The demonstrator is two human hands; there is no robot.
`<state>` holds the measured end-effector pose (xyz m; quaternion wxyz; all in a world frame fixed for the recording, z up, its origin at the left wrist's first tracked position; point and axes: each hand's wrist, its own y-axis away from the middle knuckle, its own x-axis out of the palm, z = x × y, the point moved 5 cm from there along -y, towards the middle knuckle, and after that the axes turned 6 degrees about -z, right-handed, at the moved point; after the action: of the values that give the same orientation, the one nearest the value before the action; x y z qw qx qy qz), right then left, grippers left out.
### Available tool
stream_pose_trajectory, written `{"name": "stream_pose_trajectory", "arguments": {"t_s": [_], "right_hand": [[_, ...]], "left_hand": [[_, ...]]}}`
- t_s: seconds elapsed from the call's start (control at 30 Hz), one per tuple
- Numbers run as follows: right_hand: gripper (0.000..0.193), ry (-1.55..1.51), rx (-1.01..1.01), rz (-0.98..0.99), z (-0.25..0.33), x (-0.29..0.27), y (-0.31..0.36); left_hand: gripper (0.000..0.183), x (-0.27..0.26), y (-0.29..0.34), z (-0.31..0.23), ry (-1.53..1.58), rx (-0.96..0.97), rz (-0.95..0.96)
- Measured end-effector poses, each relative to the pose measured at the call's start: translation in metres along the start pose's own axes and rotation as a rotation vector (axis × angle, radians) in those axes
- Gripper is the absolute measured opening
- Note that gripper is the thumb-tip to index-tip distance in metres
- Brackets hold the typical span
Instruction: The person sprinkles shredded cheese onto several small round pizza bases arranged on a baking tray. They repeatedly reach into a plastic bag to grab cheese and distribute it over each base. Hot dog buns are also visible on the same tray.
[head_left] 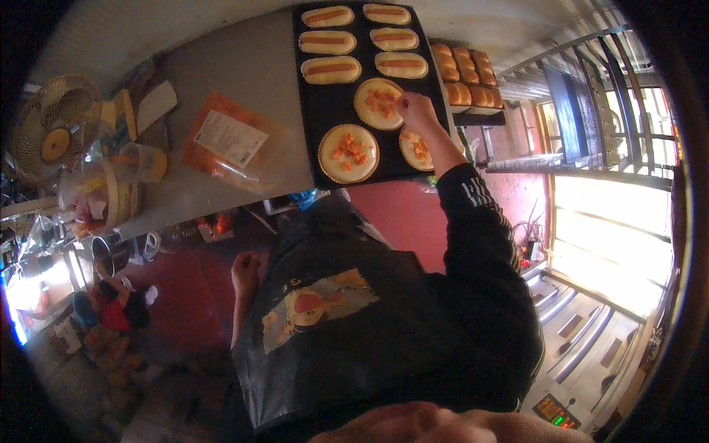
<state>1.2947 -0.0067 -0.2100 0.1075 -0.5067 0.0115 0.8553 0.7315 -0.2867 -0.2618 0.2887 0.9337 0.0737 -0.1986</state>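
A grey worktable [244,66] carries a black baking tray [332,103], an orange plastic packet [225,140] and a small fan [52,133].

The right hand [418,111] reaches out over a black tray [336,111]. Its fingertips touch the edge of a round dough [379,103] with small orange bits on top. Two more round doughs with orange bits lie near it, one [348,153] to the left and one [416,148] just under the hand. Six long buns [365,40] with a sausage in each lie at the far end of the tray. The tray sits on a grey surface [251,59]. An orange bag [229,142] lies on the surface too. The left hand [246,272] hangs down low, curled and holding nothing. Baked brown rolls [467,74] sit beside the tray.
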Motion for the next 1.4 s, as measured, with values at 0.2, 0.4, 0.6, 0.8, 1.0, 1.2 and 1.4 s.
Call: {"name": "stream_pose_trajectory", "arguments": {"t_s": [0.2,0.4,0.6,0.8,1.0,1.2,1.4], "right_hand": [[0.022,-0.006,0.056,0.033,-0.005,0.004,-0.001],[0.022,-0.044,0.11,0.032,-0.012,0.005,-0.003],[0.021,-0.035,0.213,0.124,-0.023,-0.001,-0.01],[0.022,0.005,0.181,0.083,-0.03,0.004,-0.008],[0.023,0.072,0.086,0.046,-0.021,0.003,-0.005],[0.025,0.112,0.052,0.007,0.0,-0.001,-0.02],[0.039,0.268,0.127,0.16,0.015,0.022,-0.034]], "left_hand": [[0.03,-0.001,0.0,0.0,-0.049,0.046,-0.002],[0.028,-0.003,-0.001,0.001,-0.033,0.036,-0.009],[0.021,-0.005,0.001,-0.003,-0.022,-0.022,-0.023],[0.022,-0.004,0.001,-0.009,0.017,-0.03,-0.022],[0.021,-0.006,0.001,-0.016,-0.036,0.019,-0.041],[0.022,-0.005,0.003,-0.018,-0.006,-0.028,-0.048],[0.02,-0.004,0.006,-0.018,0.011,-0.032,-0.066]]}}
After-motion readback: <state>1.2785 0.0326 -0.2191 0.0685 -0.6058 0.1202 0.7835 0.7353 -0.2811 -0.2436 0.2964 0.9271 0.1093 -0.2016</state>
